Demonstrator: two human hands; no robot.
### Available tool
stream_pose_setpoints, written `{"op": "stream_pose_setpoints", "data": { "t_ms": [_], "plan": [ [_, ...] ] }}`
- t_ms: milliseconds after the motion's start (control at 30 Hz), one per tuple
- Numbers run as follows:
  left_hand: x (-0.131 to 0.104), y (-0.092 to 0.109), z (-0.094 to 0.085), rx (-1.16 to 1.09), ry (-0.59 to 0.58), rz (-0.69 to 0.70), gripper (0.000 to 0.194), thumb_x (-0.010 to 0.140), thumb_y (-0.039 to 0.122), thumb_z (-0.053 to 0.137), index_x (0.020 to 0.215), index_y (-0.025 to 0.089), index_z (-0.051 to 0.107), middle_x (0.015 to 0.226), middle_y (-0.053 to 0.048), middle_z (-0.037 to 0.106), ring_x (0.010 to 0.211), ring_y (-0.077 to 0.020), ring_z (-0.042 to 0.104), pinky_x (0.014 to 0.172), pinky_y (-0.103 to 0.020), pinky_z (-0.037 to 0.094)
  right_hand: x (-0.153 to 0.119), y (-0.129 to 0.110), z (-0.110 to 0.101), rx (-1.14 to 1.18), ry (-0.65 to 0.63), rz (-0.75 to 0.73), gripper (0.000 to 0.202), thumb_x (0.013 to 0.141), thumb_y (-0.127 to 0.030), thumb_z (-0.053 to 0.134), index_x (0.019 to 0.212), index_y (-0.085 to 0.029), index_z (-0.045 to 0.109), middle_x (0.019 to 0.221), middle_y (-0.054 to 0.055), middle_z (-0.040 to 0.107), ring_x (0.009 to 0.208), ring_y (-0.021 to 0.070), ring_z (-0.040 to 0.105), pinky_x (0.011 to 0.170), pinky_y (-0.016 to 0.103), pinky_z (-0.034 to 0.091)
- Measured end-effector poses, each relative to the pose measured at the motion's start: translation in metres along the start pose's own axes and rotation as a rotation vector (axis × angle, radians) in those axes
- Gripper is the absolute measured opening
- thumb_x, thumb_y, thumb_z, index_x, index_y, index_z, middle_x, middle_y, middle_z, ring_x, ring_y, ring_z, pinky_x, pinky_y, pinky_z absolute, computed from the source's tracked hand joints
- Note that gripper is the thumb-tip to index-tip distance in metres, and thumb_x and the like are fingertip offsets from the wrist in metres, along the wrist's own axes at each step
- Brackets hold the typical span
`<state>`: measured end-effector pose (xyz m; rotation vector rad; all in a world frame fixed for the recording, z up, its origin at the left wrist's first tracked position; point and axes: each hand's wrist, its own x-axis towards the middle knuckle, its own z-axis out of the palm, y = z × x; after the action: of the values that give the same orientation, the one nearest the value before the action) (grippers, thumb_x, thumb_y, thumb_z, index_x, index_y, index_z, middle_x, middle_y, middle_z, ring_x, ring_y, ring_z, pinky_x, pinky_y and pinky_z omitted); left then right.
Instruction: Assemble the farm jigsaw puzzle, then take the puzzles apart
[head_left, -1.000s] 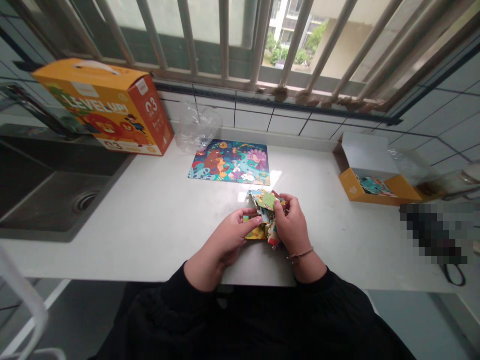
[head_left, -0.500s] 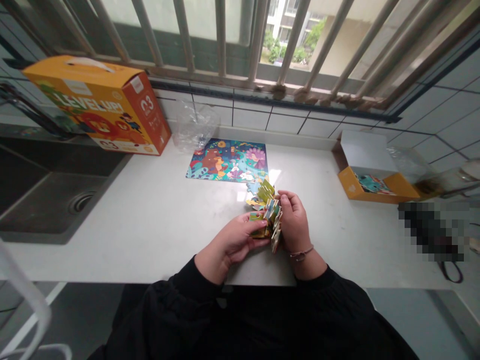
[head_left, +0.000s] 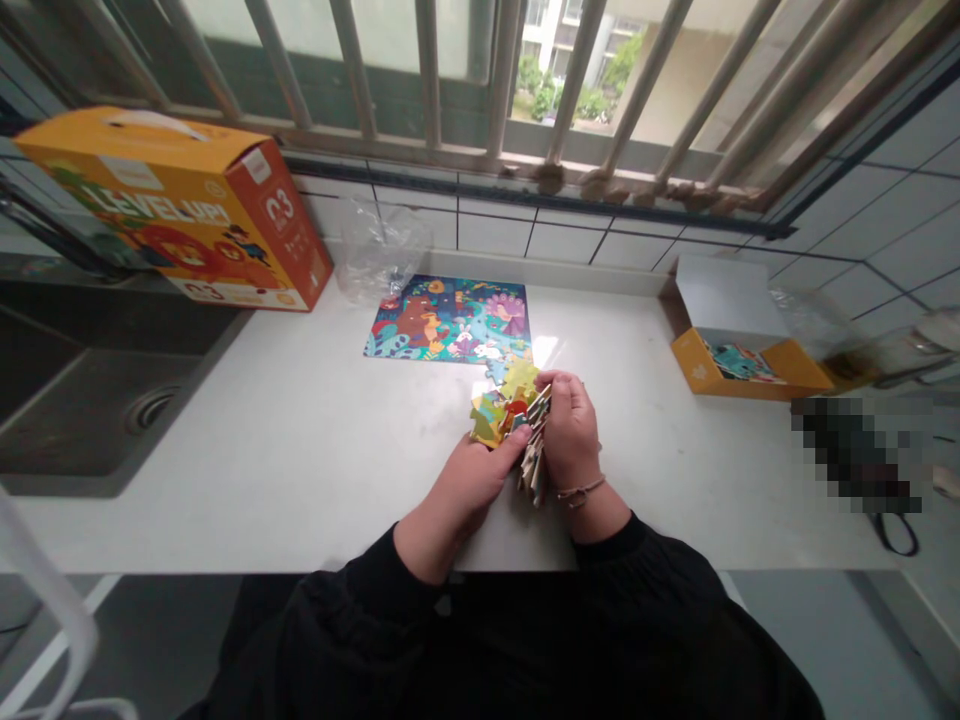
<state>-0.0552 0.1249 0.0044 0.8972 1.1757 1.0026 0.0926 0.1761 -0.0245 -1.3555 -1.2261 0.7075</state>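
A thick bunch of jigsaw puzzle pieces [head_left: 491, 415] is held between my two hands above the near part of the counter. My left hand [head_left: 480, 470] is closed on it from the left, thumb on top, with green and yellow faces fanned out. On the right side my right hand [head_left: 571, 425] is closed round pieces that stand on edge. The fingers hide much of the bunch. Just beyond lies a picture sheet [head_left: 450, 322] with a bear, rabbits and a peacock; pieces overlap its near right corner in view.
At the back left stands an orange box [head_left: 180, 215] beside a dark sink [head_left: 97, 410]. Crumpled clear plastic [head_left: 379, 255] touches the picture sheet. An open yellow box [head_left: 750, 365] with colourful pieces sits at the right on the white counter [head_left: 300, 480], behind a blurred dark object [head_left: 855, 455].
My left hand has turned, and the pieces in it now spread flatter to the left, showing more green and red faces. Both hands stay on the bunch. The view has shifted slightly.
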Motion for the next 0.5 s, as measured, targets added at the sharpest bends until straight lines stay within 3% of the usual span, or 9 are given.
{"op": "stream_pose_setpoints", "data": {
  "t_ms": [167,267,500],
  "plan": [
    [-0.001,0.0,-0.005,0.014,-0.015,0.026,0.044,0.099,0.046,0.081,0.133,0.018,0.081,0.146,-0.016,0.079,0.143,-0.0363,0.071,0.13,-0.05,0.049,0.0,-0.002,0.004,-0.105,-0.069,0.009,0.059,0.113,-0.07,0.039,0.097,-0.024,0.073,0.094,0.006,0.078,0.091,0.0256,0.071,0.086,0.04,0.054],
    [-0.003,-0.002,-0.004,0.05,-0.083,0.06,0.044,0.1,0.044,0.081,0.137,0.02,0.077,0.152,-0.016,0.076,0.148,-0.0354,0.067,0.132,-0.05,0.046,-0.001,-0.006,0.005,-0.143,-0.072,0.027,0.063,0.113,-0.075,0.039,0.091,-0.025,0.071,0.08,0.003,0.074,0.077,0.0239,0.068,0.075,0.038,0.051],
    [-0.009,-0.001,-0.009,0.159,-0.212,0.091,0.096,0.074,0.034,0.104,0.156,0.024,0.057,0.158,-0.019,0.068,0.142,-0.0398,0.068,0.122,-0.053,0.053,-0.001,-0.02,0.004,-0.12,0.018,-0.003,0.068,0.112,-0.081,0.039,0.078,-0.028,0.063,0.068,0.0,0.063,0.069,0.0221,0.061,0.071,0.037,0.05]
  ]
}}
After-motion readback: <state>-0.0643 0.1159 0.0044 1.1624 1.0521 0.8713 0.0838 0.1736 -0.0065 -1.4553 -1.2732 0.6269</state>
